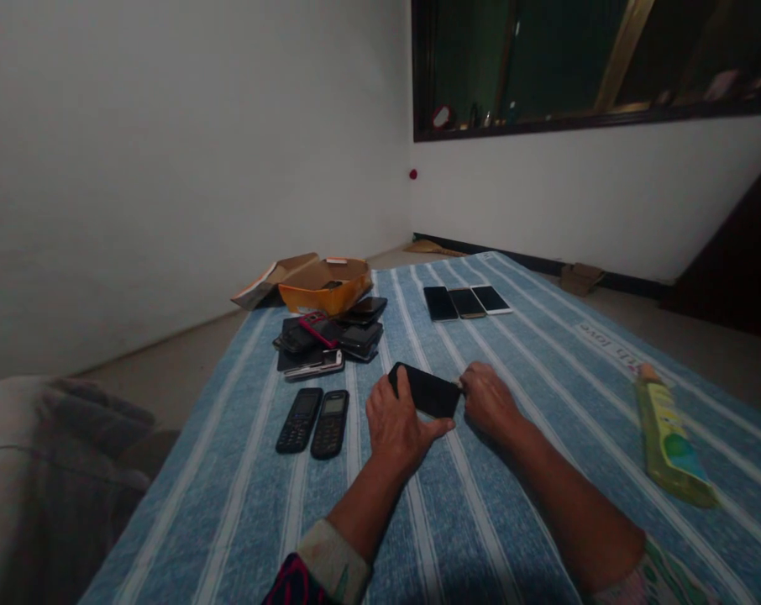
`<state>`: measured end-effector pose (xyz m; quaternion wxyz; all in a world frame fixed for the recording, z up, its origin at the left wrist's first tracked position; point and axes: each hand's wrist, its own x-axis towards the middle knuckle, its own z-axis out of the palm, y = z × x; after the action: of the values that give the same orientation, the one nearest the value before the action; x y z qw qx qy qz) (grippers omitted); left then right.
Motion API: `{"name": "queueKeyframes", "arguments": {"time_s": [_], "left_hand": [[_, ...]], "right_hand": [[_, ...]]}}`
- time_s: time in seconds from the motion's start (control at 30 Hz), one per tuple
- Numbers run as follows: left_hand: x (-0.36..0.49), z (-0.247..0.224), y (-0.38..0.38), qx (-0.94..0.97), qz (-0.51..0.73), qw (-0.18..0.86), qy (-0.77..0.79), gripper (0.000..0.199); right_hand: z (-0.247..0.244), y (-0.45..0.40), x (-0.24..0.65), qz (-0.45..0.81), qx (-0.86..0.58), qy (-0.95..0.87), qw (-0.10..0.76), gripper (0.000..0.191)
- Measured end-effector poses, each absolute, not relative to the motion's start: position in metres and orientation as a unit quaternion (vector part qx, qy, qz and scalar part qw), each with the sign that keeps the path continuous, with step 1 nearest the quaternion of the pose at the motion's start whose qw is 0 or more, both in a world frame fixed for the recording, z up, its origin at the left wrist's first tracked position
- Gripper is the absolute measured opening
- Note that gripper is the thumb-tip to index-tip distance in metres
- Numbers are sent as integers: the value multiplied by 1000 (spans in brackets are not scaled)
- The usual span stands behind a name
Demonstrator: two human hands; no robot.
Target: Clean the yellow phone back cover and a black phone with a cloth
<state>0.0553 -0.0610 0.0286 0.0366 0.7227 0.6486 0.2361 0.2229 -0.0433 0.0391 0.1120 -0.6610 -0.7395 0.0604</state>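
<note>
On the cloth [566, 412], a box [321, 300] stands at the far left, a heap of phones [314, 338] just before it and, nearer still, a pair of phones [330, 424] side by side. Right of that pair, a single phone [427, 391] has the left hand [396, 424] around its left side and the right hand [489, 402] at its right end. Behind it lies a row of three phones [467, 303]; far right, a bottle [670, 441].

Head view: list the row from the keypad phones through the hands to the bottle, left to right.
Black bar-shaped keypad phone → second black bar-shaped keypad phone → left hand → black rectangular smartphone → right hand → yellow-green plastic bottle.
</note>
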Motion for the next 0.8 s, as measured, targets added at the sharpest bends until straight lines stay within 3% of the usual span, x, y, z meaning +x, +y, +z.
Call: {"name": "queueKeyframes", "arguments": {"time_s": [0.23,0.43,0.57,0.8], "left_hand": [[43,38,-60,735,188,17,651,109],[19,35,-32,818,206,105,527,108],[13,29,-17,844,201,153,473,95],[13,25,-14,850,219,153,455,84]], "right_hand": [[36,-42,226,38,-670,-732,122,29],[33,-38,229,38,-657,-741,133,29],[33,-37,228,43,-640,-755,137,28],[35,-39,225,39,-645,-753,123,27]]}}
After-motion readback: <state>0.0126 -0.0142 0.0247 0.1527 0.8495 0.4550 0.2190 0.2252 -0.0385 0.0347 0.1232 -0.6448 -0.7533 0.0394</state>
